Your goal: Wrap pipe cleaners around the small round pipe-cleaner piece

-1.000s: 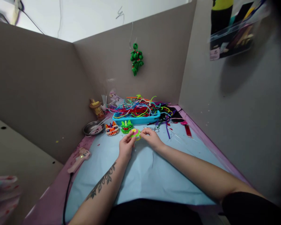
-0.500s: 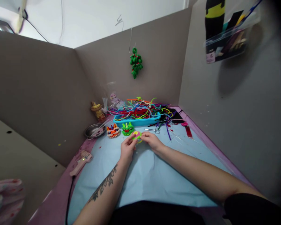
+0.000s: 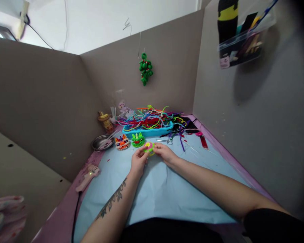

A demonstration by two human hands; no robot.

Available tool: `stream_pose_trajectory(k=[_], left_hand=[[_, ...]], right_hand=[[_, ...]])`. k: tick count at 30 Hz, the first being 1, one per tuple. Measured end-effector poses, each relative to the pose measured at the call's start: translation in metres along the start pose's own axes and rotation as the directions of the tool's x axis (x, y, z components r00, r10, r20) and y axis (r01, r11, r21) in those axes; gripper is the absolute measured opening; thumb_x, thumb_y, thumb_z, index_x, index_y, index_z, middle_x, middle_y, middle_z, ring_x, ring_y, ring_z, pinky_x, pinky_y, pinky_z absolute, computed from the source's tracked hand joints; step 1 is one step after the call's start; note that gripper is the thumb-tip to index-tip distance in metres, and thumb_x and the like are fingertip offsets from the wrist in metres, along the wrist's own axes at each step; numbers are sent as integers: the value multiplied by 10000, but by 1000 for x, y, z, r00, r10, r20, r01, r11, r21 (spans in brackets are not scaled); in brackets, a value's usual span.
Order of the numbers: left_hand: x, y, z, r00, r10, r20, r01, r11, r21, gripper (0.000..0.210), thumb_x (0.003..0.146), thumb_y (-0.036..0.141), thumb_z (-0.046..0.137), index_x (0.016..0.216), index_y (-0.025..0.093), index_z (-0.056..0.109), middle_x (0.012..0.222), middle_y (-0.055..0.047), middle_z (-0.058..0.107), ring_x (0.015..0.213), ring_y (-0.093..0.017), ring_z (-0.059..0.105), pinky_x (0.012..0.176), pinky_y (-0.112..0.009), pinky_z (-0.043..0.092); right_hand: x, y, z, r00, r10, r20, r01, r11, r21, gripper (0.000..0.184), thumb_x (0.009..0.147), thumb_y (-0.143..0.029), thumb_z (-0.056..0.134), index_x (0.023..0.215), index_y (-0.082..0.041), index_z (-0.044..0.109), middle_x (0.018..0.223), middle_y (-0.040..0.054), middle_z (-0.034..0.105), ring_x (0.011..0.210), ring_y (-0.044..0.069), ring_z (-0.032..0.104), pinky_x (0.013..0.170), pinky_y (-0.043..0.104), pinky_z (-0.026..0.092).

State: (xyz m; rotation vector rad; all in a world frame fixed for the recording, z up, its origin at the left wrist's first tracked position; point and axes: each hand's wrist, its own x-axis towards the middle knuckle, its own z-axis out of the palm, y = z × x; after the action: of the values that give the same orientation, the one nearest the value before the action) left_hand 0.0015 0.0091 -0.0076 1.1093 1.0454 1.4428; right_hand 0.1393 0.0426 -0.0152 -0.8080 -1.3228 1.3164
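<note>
My left hand (image 3: 138,161) and my right hand (image 3: 164,152) meet over the light blue paper sheet (image 3: 154,189). Between their fingertips they hold a small round pipe-cleaner piece (image 3: 149,147) in pink, yellow and green. Just beyond it stand a green pipe-cleaner figure (image 3: 137,139) and an orange striped one (image 3: 122,142). A blue tray (image 3: 148,130) heaped with coloured pipe cleaners lies behind them.
A metal bowl (image 3: 101,143) and a small yellow bottle (image 3: 105,120) sit at the back left. A pink glue gun (image 3: 87,172) with a cord lies at the left edge. Scissors (image 3: 164,140) and loose pipe cleaners lie at the right. Grey partition walls enclose the desk; a green ornament (image 3: 145,69) hangs behind.
Both hands with the round piece have shifted slightly to the right; the fingers have turned the piece a little. The view has tilted a bit.
</note>
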Motion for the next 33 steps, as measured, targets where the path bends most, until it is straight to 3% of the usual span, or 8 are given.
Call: stream_pose_trajectory(k=[2, 5, 8, 10, 14, 24, 29, 33], left_hand=[[1, -1, 0, 1000, -1, -14, 1, 1000, -4, 448, 596, 320, 740, 968, 105, 615, 580, 19, 586, 377, -15, 349, 366, -155, 246], [3, -3, -1, 998, 17, -62, -17, 1000, 1, 471, 603, 330, 733, 998, 103, 612, 547, 32, 565, 374, -18, 345, 367, -156, 243], [4, -3, -1, 993, 43, -112, -44, 999, -4, 484, 606, 344, 728, 1010, 105, 614, 587, 17, 595, 380, -20, 357, 373, -162, 259], [5, -3, -1, 990, 56, -128, -58, 998, -9, 474, 611, 349, 724, 1006, 109, 619, 662, -10, 634, 393, -21, 378, 380, -165, 276], [4, -2, 0, 989, 79, -129, -85, 996, -38, 464, 611, 341, 725, 1010, 125, 627, 805, -56, 672, 417, -24, 414, 393, -169, 301], [3, 0, 1, 988, 76, -137, -82, 996, -43, 448, 612, 307, 726, 1014, 131, 637, 870, -83, 684, 483, -50, 482, 435, -173, 357], [2, -1, 2, 988, 75, -133, -84, 995, -63, 450, 609, 308, 727, 1012, 130, 639, 907, -96, 683, 514, -64, 515, 442, -178, 368], [1, 1, 4, 989, 69, -133, -77, 995, -59, 468, 594, 308, 737, 1008, 116, 639, 899, -103, 683, 497, -56, 501, 435, -175, 364]], right_hand=[[-2, -2, 0, 991, -105, -83, 90, 982, -165, 200, 688, -347, 595, 601, -167, 595, 779, 25, 552, 800, 176, 513, 680, 286, 410], [-8, -9, -1, 928, -322, -188, 222, 882, -416, 146, 725, -306, 573, 788, -195, 644, 1007, 68, 516, 970, 207, 487, 722, 309, 433], [-14, -13, 0, 850, -515, -111, 363, 725, -585, 143, 773, -258, 538, 816, -219, 669, 995, 72, 515, 948, 200, 495, 825, 365, 423], [-17, -14, 1, 813, -581, -31, 425, 629, -650, 160, 787, -229, 532, 834, -233, 685, 976, 71, 529, 925, 197, 492, 861, 387, 412], [-22, -13, 5, 805, -588, 73, 459, 541, -704, 222, 784, -187, 533, 927, -266, 683, 1023, 68, 549, 932, 209, 481, 837, 398, 432], [-24, -12, 7, 810, -583, 69, 429, 508, -747, 277, 795, -173, 504, 1017, -245, 653, 1091, 78, 539, 952, 211, 482, 862, 402, 436], [-22, -11, 7, 817, -572, 73, 428, 518, -741, 289, 803, -181, 492, 1037, -259, 642, 1098, 80, 533, 968, 216, 484, 865, 415, 435], [-22, -9, 8, 848, -528, 51, 403, 578, -710, 312, 793, -194, 504, 1072, -261, 627, 1127, 81, 520, 954, 210, 490, 883, 420, 422]])
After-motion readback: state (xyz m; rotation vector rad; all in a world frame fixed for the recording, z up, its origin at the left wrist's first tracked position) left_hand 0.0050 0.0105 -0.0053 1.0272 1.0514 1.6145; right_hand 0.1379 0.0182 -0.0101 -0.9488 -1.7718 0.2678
